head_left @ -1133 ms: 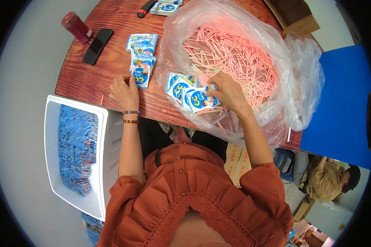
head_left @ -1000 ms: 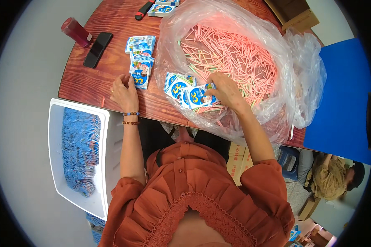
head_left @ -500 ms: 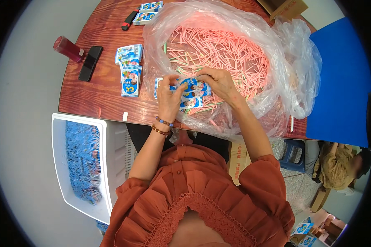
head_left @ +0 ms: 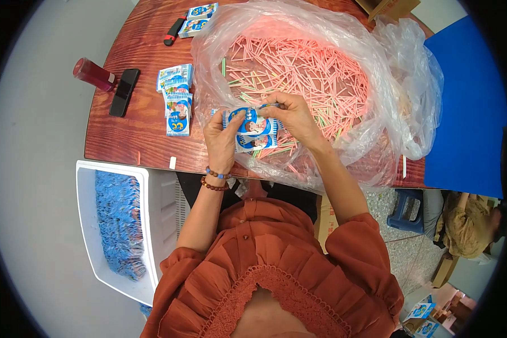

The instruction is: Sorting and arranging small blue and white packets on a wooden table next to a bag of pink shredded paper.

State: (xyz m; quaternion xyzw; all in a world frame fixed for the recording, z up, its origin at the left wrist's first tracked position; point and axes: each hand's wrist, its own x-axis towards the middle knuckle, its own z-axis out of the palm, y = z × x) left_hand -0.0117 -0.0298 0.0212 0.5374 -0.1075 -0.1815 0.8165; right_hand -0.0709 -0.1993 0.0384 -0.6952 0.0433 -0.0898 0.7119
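Note:
Both hands meet over the near left part of a big clear plastic bag (head_left: pixel 205 62) full of pink sticks (head_left: pixel 315 67), a few of them green. Between them are small blue-and-white packets (head_left: pixel 256 142), overlapping one below another. My left hand (head_left: pixel 221 138) grips their left side, its thumb lying across the top packet. At the upper right corner of that packet, my right hand (head_left: pixel 296 117) pinches with thumb and fingertips. To the left, a column of similar packets (head_left: pixel 178 115) lies overlapped on the table.
The reddish wooden table (head_left: pixel 141 135) also carries a black phone (head_left: pixel 124 93), a dark red bottle (head_left: pixel 93 74), a red-and-black cutter (head_left: pixel 174 32) and more packets (head_left: pixel 194 27). A white bin (head_left: pixel 147 225) of packets stands left, below the edge. A person (head_left: pixel 468 225) sits far right.
The packets between my hands have shifted, and the top one now shows more of its face. My left hand has moved slightly left; my right hand stays at the upper right corner.

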